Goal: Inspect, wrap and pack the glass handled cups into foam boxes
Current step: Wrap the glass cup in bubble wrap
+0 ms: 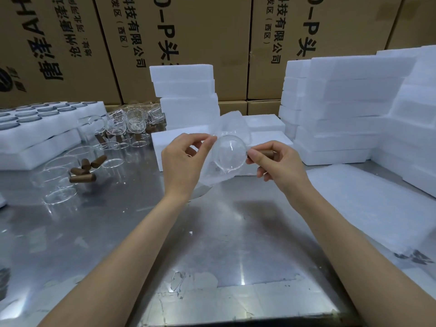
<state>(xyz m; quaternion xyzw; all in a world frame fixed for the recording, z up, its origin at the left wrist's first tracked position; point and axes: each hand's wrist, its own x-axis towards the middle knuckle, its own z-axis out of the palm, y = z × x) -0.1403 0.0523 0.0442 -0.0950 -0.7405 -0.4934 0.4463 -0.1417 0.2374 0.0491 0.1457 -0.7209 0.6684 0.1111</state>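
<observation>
Cartons [188, 31] wall the back. Steel tabletop [212, 232] under me, foam boxes [349, 102] stacked right and centre. More cups [122, 123] on the left. Both my hands are up over the tabletop: my right hand [276, 164] grips the brown handle [265, 153] of 1 cup [228, 153], my left hand [182, 161] pinches the wrap [232, 128] at its rim.

Packing warehouse — cartons [179, 38], foam boxes [342, 102]

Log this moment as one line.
phase: wrapping | right hand: holds cup by handle | left hand: pinches wrap | box: behind cup
</observation>
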